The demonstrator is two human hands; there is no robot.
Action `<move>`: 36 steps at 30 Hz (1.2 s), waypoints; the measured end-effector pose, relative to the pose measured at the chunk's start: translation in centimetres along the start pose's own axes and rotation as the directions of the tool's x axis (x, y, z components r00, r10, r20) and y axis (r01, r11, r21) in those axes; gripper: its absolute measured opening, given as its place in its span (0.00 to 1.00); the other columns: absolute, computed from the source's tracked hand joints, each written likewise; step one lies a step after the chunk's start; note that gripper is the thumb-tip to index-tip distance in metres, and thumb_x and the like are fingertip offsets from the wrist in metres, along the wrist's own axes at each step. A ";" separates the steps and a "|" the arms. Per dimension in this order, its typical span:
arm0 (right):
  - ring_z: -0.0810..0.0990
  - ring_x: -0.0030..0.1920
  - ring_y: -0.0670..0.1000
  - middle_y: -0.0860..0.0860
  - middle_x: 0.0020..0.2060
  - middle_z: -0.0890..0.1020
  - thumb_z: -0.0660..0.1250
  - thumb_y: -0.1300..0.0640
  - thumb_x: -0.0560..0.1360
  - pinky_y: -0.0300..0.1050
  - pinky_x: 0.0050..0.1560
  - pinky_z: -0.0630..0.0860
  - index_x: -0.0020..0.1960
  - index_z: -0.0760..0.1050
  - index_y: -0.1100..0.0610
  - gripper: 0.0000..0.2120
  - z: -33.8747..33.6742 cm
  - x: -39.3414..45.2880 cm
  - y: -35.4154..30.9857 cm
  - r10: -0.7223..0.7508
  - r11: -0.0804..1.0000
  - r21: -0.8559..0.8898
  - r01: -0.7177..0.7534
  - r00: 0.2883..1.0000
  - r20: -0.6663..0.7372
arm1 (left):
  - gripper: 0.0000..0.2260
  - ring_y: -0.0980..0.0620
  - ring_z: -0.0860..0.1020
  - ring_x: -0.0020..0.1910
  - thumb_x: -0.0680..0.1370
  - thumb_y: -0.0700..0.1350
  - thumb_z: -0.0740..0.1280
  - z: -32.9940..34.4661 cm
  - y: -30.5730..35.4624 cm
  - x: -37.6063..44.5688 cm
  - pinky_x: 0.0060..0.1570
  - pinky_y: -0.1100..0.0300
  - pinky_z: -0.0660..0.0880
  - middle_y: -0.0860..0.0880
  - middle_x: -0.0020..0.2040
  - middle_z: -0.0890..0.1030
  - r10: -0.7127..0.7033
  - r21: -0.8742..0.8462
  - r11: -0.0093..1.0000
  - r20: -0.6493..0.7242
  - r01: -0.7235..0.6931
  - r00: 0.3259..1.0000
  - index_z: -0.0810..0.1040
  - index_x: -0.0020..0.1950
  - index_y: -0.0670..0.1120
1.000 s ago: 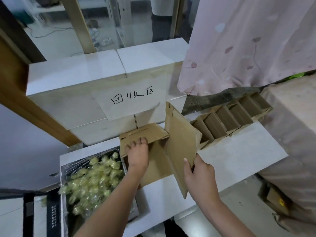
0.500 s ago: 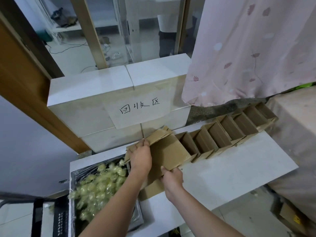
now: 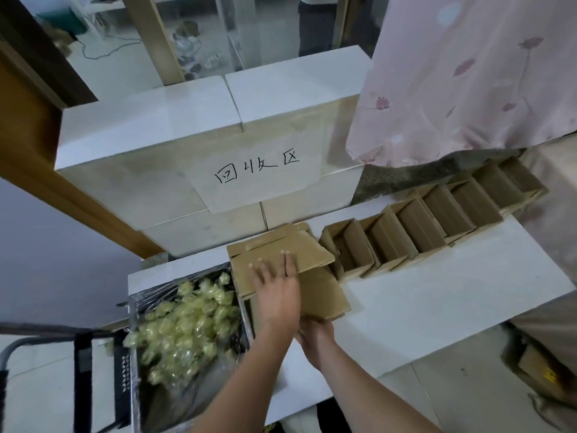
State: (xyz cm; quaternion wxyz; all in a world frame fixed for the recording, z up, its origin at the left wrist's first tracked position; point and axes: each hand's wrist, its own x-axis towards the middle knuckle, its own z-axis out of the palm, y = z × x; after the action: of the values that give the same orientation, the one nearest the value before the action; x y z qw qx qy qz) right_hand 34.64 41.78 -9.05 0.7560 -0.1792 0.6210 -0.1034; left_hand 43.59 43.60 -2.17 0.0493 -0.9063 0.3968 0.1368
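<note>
Cardboard box (image 3: 309, 256) on counter (image 3: 437, 304), at left end of row of folded boxes (image 3: 437, 214), just beside bin (image 3: 146, 296) of wrapped sweets (image 3: 187, 323).

Left hand (image 3: 274, 295) flat on top flap, fingers straight and spread, pressing down. Right hand (image 3: 315, 337) at near edge of lower panel; fingers hidden beneath, grip cannot tell.

Risks: flap springs up if press eases; panel creases off fold line; push shoves neighbouring box out of row.

Bin wall crowds left side. White labelled cartons (image 3: 218, 135) close off space behind.

Brown cardboard box (image 3: 274, 254), flaps folded shut, on table
</note>
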 end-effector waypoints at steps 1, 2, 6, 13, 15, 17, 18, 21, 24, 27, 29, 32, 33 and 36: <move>0.77 0.46 0.60 0.63 0.52 0.80 0.59 0.74 0.76 0.52 0.46 0.78 0.60 0.72 0.63 0.15 -0.3 0.3 -0.3 0.020 0.998 -0.055 -0.021 1.000 -0.013 | 0.37 0.29 0.51 0.78 0.80 0.41 0.61 0.4 0.0 0.0 0.74 0.30 0.45 0.44 0.83 0.51 0.003 0.006 1.000 0.013 -0.003 1.000 0.40 0.82 0.43; 0.78 0.42 0.59 0.66 0.49 0.82 0.59 0.71 0.77 0.52 0.46 0.78 0.59 0.73 0.66 0.12 -0.4 0.5 -0.6 0.042 0.988 -0.145 -0.045 0.999 -0.018 | 0.37 0.28 0.50 0.78 0.81 0.41 0.60 0.9 0.0 0.1 0.73 0.30 0.45 0.45 0.83 0.49 0.009 0.011 1.000 0.024 -0.009 1.000 0.39 0.82 0.43; 0.76 0.23 0.51 0.57 0.29 0.79 0.52 0.61 0.83 0.48 0.35 0.78 0.50 0.75 0.60 0.13 -0.2 1.2 -1.9 0.169 0.893 -0.437 -0.110 0.981 0.098 | 0.33 0.27 0.49 0.77 0.82 0.39 0.53 2.9 0.4 0.4 0.74 0.30 0.45 0.45 0.83 0.45 0.031 -0.009 1.000 0.063 -0.030 0.998 0.37 0.82 0.44; 0.80 0.29 0.53 0.55 0.31 0.81 0.53 0.48 0.83 0.49 0.36 0.81 0.52 0.75 0.60 0.18 -0.7 2.9 -2.2 0.272 0.692 -0.715 -0.103 0.954 0.125 | 0.39 0.26 0.43 0.77 0.82 0.42 0.60 5.8 1.5 -0.1 0.73 0.29 0.44 0.42 0.82 0.39 0.103 -0.012 0.995 0.129 -0.102 0.986 0.33 0.81 0.49; 0.79 0.29 0.55 0.58 0.32 0.80 0.53 0.53 0.82 0.50 0.34 0.81 0.49 0.75 0.64 0.18 -1.6 3.6 -2.4 0.168 0.610 -0.788 -0.083 0.985 0.027 | 0.42 0.29 0.41 0.78 0.81 0.40 0.62 6.5 1.5 -0.4 0.74 0.31 0.43 0.45 0.82 0.37 0.119 -0.034 0.993 0.118 -0.116 0.986 0.31 0.80 0.49; 0.82 0.33 0.59 0.61 0.38 0.81 0.54 0.60 0.81 0.52 0.37 0.84 0.50 0.74 0.66 0.13 -3.0 4.2 -2.9 0.042 0.645 -0.761 -0.064 0.998 -0.048 | 0.44 0.32 0.42 0.79 0.80 0.39 0.63 7.2 1.6 -0.7 0.75 0.33 0.43 0.45 0.82 0.37 0.133 -0.041 0.991 0.085 -0.130 0.987 0.30 0.80 0.48; 0.82 0.34 0.60 0.62 0.40 0.82 0.55 0.63 0.80 0.53 0.38 0.84 0.52 0.74 0.66 0.10 -3.7 4.5 -3.1 -0.015 0.694 -0.719 -0.042 0.997 -0.072 | 0.44 0.33 0.41 0.79 0.80 0.39 0.63 7.6 1.5 -0.8 0.75 0.33 0.42 0.45 0.82 0.38 0.146 -0.037 0.989 0.077 -0.143 0.986 0.30 0.80 0.48; 0.84 0.36 0.59 0.61 0.44 0.82 0.57 0.62 0.79 0.51 0.38 0.84 0.54 0.75 0.63 0.10 -5.7 4.9 -4.3 -0.195 0.787 -0.615 0.056 0.967 -0.162 | 0.47 0.35 0.38 0.79 0.77 0.35 0.64 8.9 0.9 -0.9 0.74 0.33 0.39 0.44 0.81 0.35 0.190 -0.028 0.982 0.116 -0.188 0.975 0.30 0.80 0.52; 0.84 0.36 0.56 0.56 0.43 0.81 0.58 0.61 0.79 0.51 0.43 0.84 0.56 0.74 0.56 0.09 -6.7 5.6 -5.0 -0.314 0.739 -0.665 0.108 0.929 -0.198 | 0.50 0.34 0.33 0.78 0.76 0.34 0.66 10.4 -0.4 -0.8 0.73 0.31 0.40 0.42 0.79 0.29 0.176 0.009 0.983 0.212 -0.182 0.961 0.30 0.79 0.56; 0.84 0.40 0.55 0.53 0.44 0.78 0.60 0.61 0.81 0.50 0.45 0.82 0.61 0.67 0.54 0.10 -6.6 6.3 -4.8 -0.270 0.674 -0.737 0.060 0.948 -0.170 | 0.53 0.32 0.31 0.76 0.74 0.33 0.67 11.4 -1.2 -0.6 0.73 0.28 0.39 0.43 0.77 0.25 0.126 -0.012 0.992 0.278 -0.128 0.952 0.28 0.77 0.60; 0.84 0.43 0.57 0.54 0.46 0.78 0.59 0.61 0.80 0.47 0.42 0.80 0.64 0.66 0.56 0.13 -6.0 6.5 -4.6 -0.249 0.667 -0.744 0.038 0.952 -0.175 | 0.51 0.31 0.32 0.76 0.75 0.33 0.64 11.7 -1.3 -0.3 0.72 0.27 0.41 0.44 0.78 0.26 0.111 -0.029 0.994 0.290 -0.107 0.951 0.28 0.77 0.62; 0.80 0.48 0.57 0.59 0.59 0.77 0.59 0.64 0.79 0.43 0.38 0.74 0.71 0.66 0.56 0.21 -5.1 7.1 -4.7 -0.299 0.589 -0.807 0.034 0.938 -0.179 | 0.47 0.29 0.32 0.76 0.79 0.37 0.64 12.0 -1.0 0.2 0.71 0.25 0.42 0.45 0.78 0.26 0.100 -0.059 0.994 0.299 -0.086 0.949 0.29 0.77 0.64; 0.79 0.46 0.56 0.60 0.62 0.74 0.59 0.65 0.79 0.42 0.36 0.72 0.72 0.66 0.56 0.22 -4.8 7.3 -4.9 -0.327 0.545 -0.838 0.035 0.929 -0.173 | 0.46 0.29 0.32 0.76 0.80 0.41 0.65 12.1 -0.9 0.3 0.71 0.25 0.42 0.45 0.78 0.27 0.105 -0.066 0.994 0.302 -0.089 0.948 0.30 0.77 0.65; 0.80 0.50 0.59 0.57 0.66 0.69 0.59 0.65 0.79 0.46 0.43 0.78 0.72 0.69 0.54 0.23 -3.9 7.8 -5.5 -0.379 0.448 -0.891 0.071 0.918 -0.117 | 0.45 0.30 0.31 0.76 0.81 0.52 0.66 12.6 -0.4 0.5 0.70 0.23 0.42 0.45 0.78 0.26 0.142 -0.074 0.989 0.310 -0.125 0.940 0.29 0.76 0.66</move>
State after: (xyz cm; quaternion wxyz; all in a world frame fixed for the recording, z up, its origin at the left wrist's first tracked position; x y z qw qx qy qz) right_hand 32.83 33.26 -14.59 0.4339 -0.6020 0.6628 0.1002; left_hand 41.63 46.02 -14.43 0.0782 -0.8449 0.4406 0.2930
